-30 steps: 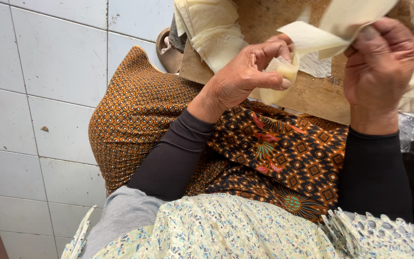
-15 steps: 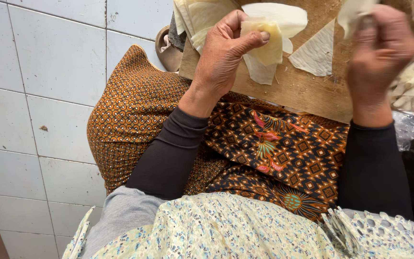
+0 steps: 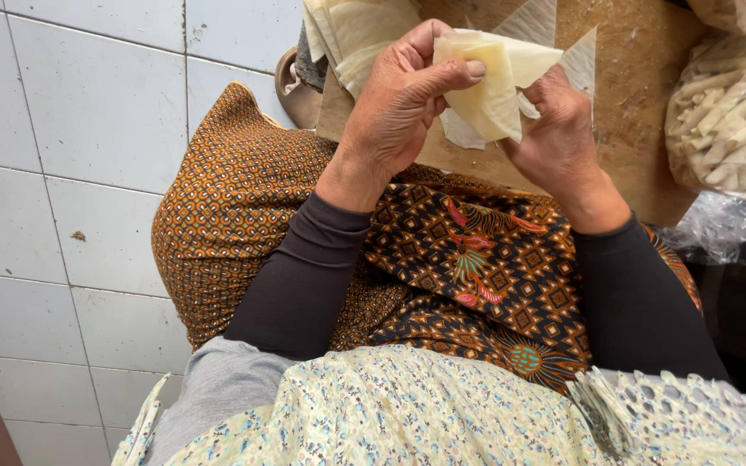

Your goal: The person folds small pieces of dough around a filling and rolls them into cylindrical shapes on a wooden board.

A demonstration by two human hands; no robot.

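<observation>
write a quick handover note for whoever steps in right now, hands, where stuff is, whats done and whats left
Left hand: fingers pinch the pale folded wrapper, thumb on its top edge.
Right hand: supports the same wrapper from below and the side.
Wrapper is held in the air above the wooden board, folded but not closed into a finished roll.
Stack of unused wrappers lies at the board's far left; cut triangular sheets lie on the board.
Clear bag of finished rolls sits to the right.
Left: finish folding this one.

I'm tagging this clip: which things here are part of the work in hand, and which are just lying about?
In hand:
left hand
right hand
folded wrapper, pinched by both
wrapper stack
wooden board

Lying about:
bag of pale rolls
crumpled plastic
patterned cloth
tiled floor
</observation>
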